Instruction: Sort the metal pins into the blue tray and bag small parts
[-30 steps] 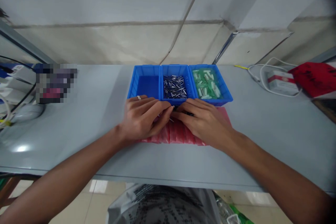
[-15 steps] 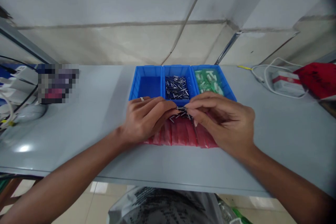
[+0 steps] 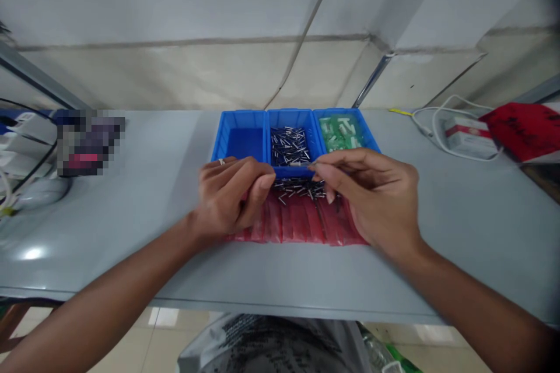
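Near the middle blue bin point(image 3: 289, 172), the hands have parted: the left hand point(image 3: 230, 195) curls, contents indeterminable; the right hand point(image 3: 380, 195) alone now pinches a slim pin point(image 3: 300, 164).

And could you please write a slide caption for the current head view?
Right hand pinching a thin piece by three blue bins, left hand curled over red plastic.

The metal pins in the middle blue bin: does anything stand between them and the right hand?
Only the bin's near wall seems to: it rises between the metal pins and the right hand, which pinches a thin piece. Nothing visible covers the pins from above.
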Tool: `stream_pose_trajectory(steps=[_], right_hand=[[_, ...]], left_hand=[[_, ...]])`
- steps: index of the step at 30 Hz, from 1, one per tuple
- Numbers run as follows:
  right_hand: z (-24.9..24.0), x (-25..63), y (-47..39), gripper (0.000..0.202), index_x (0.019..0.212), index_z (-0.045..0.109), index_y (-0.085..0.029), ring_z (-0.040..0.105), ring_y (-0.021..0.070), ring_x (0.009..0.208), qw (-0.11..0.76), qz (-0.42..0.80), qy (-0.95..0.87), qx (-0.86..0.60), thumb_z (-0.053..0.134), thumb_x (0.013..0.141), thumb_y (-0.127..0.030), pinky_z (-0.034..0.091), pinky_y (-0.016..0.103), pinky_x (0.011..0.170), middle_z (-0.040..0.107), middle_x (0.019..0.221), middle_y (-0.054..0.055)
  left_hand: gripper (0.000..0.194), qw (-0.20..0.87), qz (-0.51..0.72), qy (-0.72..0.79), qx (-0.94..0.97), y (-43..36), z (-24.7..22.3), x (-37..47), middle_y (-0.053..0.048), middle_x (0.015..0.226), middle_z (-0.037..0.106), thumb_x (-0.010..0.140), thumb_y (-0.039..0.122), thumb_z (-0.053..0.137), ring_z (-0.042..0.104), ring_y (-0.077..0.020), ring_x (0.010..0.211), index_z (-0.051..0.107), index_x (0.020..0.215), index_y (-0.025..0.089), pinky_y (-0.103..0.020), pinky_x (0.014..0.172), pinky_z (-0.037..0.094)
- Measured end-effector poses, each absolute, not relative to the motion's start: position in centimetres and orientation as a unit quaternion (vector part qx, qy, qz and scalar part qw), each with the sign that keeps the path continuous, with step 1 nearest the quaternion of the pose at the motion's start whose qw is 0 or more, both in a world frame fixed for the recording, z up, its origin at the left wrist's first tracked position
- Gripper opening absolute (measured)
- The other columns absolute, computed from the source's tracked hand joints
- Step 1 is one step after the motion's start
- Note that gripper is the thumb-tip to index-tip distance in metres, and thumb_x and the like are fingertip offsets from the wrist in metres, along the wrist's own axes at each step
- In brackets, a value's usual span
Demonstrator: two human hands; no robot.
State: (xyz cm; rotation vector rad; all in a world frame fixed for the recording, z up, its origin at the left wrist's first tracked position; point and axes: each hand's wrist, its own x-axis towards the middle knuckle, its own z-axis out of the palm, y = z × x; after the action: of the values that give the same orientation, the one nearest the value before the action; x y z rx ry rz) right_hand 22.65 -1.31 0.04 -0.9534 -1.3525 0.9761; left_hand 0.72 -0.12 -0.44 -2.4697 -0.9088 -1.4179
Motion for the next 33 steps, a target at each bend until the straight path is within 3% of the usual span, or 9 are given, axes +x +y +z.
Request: stream_pose_trajectory(steps=[4,6,9,13,19,22,25,28,33], right_hand=[[0.0,23.5,-0.6,0.026,0.122,0.071,-0.027,0.072,0.0138,0.073,0.548,0.402,-0.616,-0.398,0.065,0.097,-0.023,0.056,0.024,0.049,0.080,0.103,0.004],[-0.2,23.8,-0.4,0.023,0.117,0.073,-0.026,0.073,0.0136,0.074,0.471,0.312,-0.735,-0.375,0.063,0.098,-0.020,0.060,0.026,0.059,0.081,0.098,0.002],[-0.8,23.8,-0.3,0.026,0.118,0.074,-0.022,0.075,0.0198,0.092,0.301,0.121,-0.894,-0.309,0.062,0.096,-0.014,0.064,0.037,0.082,0.079,0.105,0.005],[-1.8,23.7,-0.2,0.032,0.121,0.071,-0.020,0.073,0.0234,0.095,0.187,0.009,-0.938,-0.293,0.054,0.098,-0.007,0.064,0.042,0.083,0.076,0.105,0.007],[-1.7,23.7,-0.1,0.032,0.118,0.073,-0.027,0.070,0.0224,0.095,0.232,0.032,-0.923,-0.304,0.051,0.100,-0.012,0.063,0.039,0.083,0.074,0.101,0.006],[-1.1,23.6,-0.2,0.030,0.115,0.075,-0.023,0.070,0.0210,0.095,0.303,0.070,-0.895,-0.321,0.050,0.101,-0.012,0.062,0.038,0.081,0.072,0.104,0.009],[-0.4,23.4,-0.4,0.027,0.114,0.075,-0.024,0.071,0.0190,0.095,0.399,0.115,-0.846,-0.335,0.057,0.098,-0.011,0.062,0.038,0.085,0.072,0.106,0.007],[0.2,23.3,-0.8,0.025,0.111,0.076,-0.029,0.071,0.0189,0.093,0.462,0.184,-0.789,-0.360,0.066,0.094,-0.013,0.062,0.038,0.084,0.075,0.103,0.003],[0.8,22.9,-1.4,0.018,0.107,0.075,-0.029,0.073,0.0191,0.090,0.532,0.287,-0.693,-0.393,0.072,0.092,-0.019,0.064,0.037,0.082,0.075,0.099,0.002]], left_hand=[[0.017,0.095,-0.466,-0.333,-0.815,-0.1,-0.4,0.6,0.002,0.065,0.066,0.096,0.013,0.057,0.058,-0.0076,0.054,0.062,0.080,0.016,-0.026,0.054,0.040],[0.016,0.095,-0.464,-0.320,-0.821,-0.2,-0.4,0.6,0.002,0.064,0.065,0.094,0.011,0.058,0.057,-0.0078,0.054,0.062,0.079,0.016,-0.027,0.053,0.039],[0.016,0.103,-0.456,-0.301,-0.831,-0.2,-0.4,0.8,0.003,0.061,0.060,0.092,0.010,0.060,0.052,-0.0079,0.052,0.060,0.077,0.016,-0.029,0.052,0.037],[0.018,0.107,-0.455,-0.288,-0.836,-0.2,-0.5,0.9,0.005,0.057,0.053,0.090,0.011,0.063,0.044,-0.0074,0.049,0.057,0.074,0.017,-0.029,0.050,0.033],[0.023,0.115,-0.451,-0.293,-0.835,-0.2,-0.3,0.9,0.006,0.055,0.052,0.090,0.011,0.062,0.044,-0.0069,0.048,0.054,0.070,0.018,-0.028,0.051,0.033],[0.020,0.120,-0.445,-0.298,-0.836,-0.1,-0.3,0.8,0.005,0.057,0.056,0.092,0.013,0.062,0.047,-0.0068,0.049,0.057,0.072,0.017,-0.027,0.051,0.035],[0.003,0.110,-0.425,-0.284,-0.852,0.0,-0.6,0.8,0.000,0.076,0.071,0.093,0.016,0.065,0.063,-0.0090,0.064,0.065,0.091,0.015,-0.024,0.060,0.047],[0.017,0.109,-0.411,-0.252,-0.869,0.2,-1.0,0.9,-0.003,0.095,0.076,0.092,0.016,0.069,0.071,-0.0114,0.082,0.066,0.109,0.015,-0.022,0.070,0.055],[0.023,0.103,-0.398,-0.228,-0.883,0.2,-1.2,1.0,-0.003,0.095,0.077,0.091,0.014,0.070,0.072,-0.0109,0.081,0.068,0.114,0.014,-0.022,0.067,0.055]])
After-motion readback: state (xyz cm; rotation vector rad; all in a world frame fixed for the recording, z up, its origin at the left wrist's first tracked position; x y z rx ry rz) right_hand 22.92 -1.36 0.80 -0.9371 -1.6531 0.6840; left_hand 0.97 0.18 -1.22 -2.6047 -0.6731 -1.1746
